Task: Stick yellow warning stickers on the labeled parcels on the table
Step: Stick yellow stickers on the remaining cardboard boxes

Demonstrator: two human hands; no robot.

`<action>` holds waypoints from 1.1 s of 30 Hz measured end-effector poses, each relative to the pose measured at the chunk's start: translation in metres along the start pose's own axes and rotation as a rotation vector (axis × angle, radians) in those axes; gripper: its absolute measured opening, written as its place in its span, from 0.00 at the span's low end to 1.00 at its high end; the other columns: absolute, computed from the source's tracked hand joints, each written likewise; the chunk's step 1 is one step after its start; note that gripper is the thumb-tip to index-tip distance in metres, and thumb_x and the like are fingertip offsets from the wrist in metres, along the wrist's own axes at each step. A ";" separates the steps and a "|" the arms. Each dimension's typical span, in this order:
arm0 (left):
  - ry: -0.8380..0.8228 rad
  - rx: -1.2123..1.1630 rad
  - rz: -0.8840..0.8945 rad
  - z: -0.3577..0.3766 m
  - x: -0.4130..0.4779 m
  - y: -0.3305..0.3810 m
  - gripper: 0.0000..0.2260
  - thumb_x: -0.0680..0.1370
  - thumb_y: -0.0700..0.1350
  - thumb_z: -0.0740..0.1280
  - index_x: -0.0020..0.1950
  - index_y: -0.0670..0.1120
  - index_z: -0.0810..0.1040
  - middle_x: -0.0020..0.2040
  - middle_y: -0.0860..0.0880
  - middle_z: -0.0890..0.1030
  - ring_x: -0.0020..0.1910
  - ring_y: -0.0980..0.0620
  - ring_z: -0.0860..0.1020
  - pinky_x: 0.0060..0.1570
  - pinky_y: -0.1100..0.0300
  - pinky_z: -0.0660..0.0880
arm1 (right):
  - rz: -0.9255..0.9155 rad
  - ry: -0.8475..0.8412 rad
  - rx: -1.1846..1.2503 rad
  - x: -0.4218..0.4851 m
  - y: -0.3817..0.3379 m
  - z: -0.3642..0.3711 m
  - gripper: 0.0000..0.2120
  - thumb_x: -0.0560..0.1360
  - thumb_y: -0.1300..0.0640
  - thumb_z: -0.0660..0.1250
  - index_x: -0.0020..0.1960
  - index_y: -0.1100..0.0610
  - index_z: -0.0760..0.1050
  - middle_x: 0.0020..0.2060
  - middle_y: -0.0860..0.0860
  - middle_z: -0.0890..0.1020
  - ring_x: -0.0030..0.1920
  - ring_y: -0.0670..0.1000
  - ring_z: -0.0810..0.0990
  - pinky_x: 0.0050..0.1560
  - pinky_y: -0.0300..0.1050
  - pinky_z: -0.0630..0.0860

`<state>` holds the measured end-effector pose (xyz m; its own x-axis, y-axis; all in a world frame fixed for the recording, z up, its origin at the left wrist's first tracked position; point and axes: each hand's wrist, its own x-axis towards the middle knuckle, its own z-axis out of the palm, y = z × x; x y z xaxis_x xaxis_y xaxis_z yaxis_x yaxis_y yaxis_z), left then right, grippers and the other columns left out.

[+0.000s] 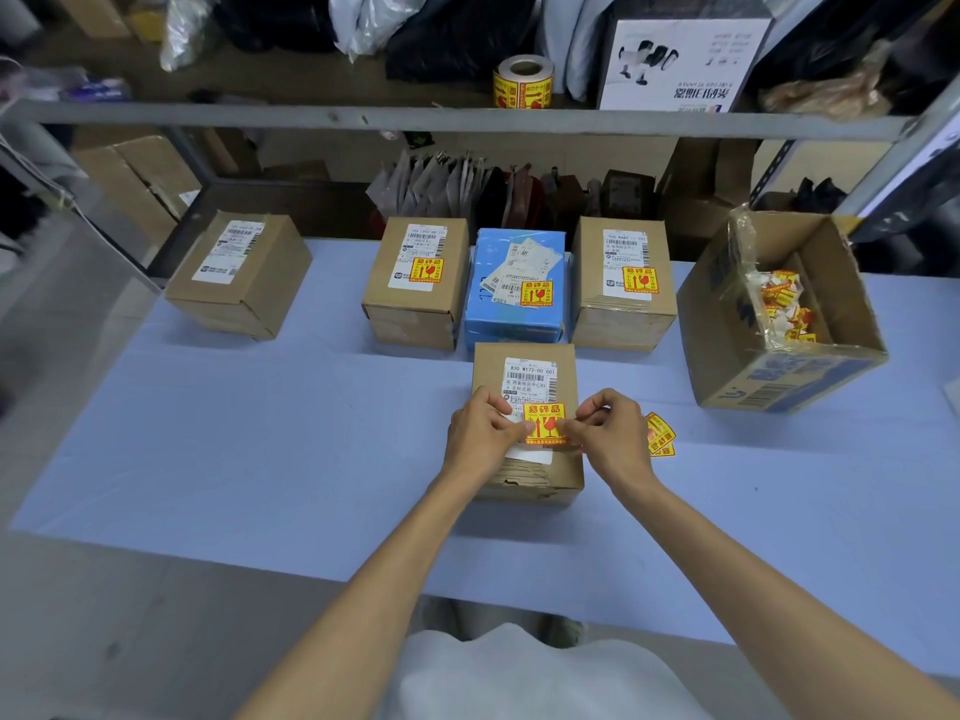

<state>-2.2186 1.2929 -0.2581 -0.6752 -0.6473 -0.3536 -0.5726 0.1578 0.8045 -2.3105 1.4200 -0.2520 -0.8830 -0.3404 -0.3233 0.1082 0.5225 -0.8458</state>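
Observation:
A small brown parcel (pixel 524 366) with a white shipping label lies near me on the blue table (pixel 260 433). A yellow warning sticker (pixel 544 420) sits over the label's lower part. My left hand (pixel 480 433) pinches its left edge and my right hand (pixel 610 431) pinches its right edge. Behind stand two brown parcels (pixel 415 283) (pixel 623 283) and a blue parcel (pixel 514 288), each bearing a yellow sticker. At the far left, a brown parcel (pixel 239 272) carries only a white label.
Loose yellow stickers (pixel 660 433) lie right of my right hand. An open carton (pixel 779 314) at the right holds crumpled sticker backings. A sticker roll (pixel 523 80) stands on the shelf above, among bags and boxes.

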 end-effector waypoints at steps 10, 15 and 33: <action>0.028 0.145 0.021 0.003 0.002 0.001 0.15 0.71 0.50 0.75 0.45 0.48 0.70 0.37 0.52 0.80 0.42 0.51 0.79 0.39 0.58 0.72 | -0.057 0.001 -0.119 0.002 0.003 0.004 0.13 0.67 0.64 0.75 0.38 0.57 0.70 0.34 0.56 0.82 0.38 0.56 0.83 0.39 0.50 0.78; 0.014 0.207 0.029 0.003 0.003 0.004 0.17 0.70 0.52 0.75 0.46 0.48 0.69 0.44 0.48 0.82 0.45 0.50 0.79 0.35 0.62 0.68 | -0.076 -0.001 -0.232 0.006 0.001 0.007 0.11 0.66 0.64 0.75 0.39 0.58 0.72 0.34 0.54 0.81 0.38 0.55 0.81 0.40 0.53 0.79; -0.042 0.167 0.191 -0.002 0.002 -0.008 0.07 0.69 0.48 0.76 0.43 0.52 0.81 0.31 0.55 0.79 0.34 0.60 0.78 0.36 0.67 0.70 | -0.171 -0.103 -0.030 0.011 0.019 -0.006 0.07 0.65 0.62 0.78 0.40 0.53 0.84 0.41 0.48 0.82 0.39 0.48 0.77 0.39 0.39 0.73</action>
<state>-2.2145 1.2887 -0.2643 -0.7951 -0.5629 -0.2256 -0.4996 0.3973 0.7698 -2.3204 1.4309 -0.2695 -0.8357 -0.5035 -0.2192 -0.0539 0.4725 -0.8797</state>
